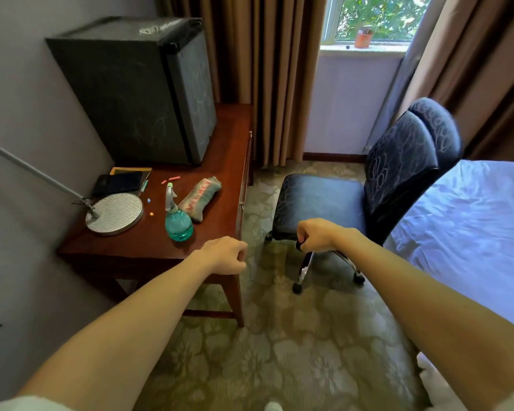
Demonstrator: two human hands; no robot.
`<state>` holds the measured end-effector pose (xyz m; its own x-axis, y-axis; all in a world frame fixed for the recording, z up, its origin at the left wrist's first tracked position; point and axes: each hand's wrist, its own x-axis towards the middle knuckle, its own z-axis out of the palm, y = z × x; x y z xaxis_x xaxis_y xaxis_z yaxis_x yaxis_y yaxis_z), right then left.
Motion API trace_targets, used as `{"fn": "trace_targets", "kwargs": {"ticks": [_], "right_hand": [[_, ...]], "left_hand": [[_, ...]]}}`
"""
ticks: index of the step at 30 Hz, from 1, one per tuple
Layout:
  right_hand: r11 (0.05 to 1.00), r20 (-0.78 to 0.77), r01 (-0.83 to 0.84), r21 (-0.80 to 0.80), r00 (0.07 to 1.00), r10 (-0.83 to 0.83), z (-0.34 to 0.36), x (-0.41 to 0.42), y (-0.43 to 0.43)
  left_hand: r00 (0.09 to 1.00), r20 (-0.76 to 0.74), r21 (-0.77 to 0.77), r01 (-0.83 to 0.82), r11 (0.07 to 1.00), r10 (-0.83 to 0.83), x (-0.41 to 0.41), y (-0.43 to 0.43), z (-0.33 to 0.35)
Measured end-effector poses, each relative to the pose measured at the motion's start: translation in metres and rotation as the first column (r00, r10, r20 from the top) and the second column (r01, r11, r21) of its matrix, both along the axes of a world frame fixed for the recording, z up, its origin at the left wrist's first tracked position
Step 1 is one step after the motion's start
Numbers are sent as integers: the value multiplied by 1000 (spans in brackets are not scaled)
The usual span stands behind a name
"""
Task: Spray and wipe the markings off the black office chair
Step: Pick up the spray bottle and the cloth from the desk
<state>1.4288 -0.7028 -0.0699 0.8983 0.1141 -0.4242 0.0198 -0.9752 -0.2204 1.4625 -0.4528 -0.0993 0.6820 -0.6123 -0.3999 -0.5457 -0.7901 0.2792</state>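
Observation:
The black office chair [321, 200] stands on the carpet between the desk and the bed, with pale looping scribbles over its seat and backrest [398, 161]. A teal spray bottle [178, 222] stands upright near the desk's front edge. A rolled cloth with red lettering [201, 197] lies just behind it. My left hand [224, 255] hovers loosely curled over the desk's front right corner and holds nothing. My right hand [316, 234] hangs curled in front of the seat's front edge, and I see nothing in its grip. A dark chair part shows just under its fingers.
The wooden desk [149, 247] carries a black mini fridge with chalk marks [137, 93], a lamp's round metal base [115, 213], a dark notebook [118, 182] and small chalk bits [172, 178]. A bed with a blue sheet [472, 226] is on the right. Brown curtains [264, 69] hang behind.

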Motion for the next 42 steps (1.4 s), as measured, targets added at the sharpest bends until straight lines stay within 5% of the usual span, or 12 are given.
{"fn": "trace_targets", "kwargs": {"ticks": [22,42], "right_hand": [[994,-30,-80,71,996,83,-9,80,-20],[997,-72,-75,36,994,77,-16,226,2]], "left_hand": [[998,17,51,-68,996,67,67,-9,-25],[996,-14,-6,-89,996,89,207,-3,-44]]}}
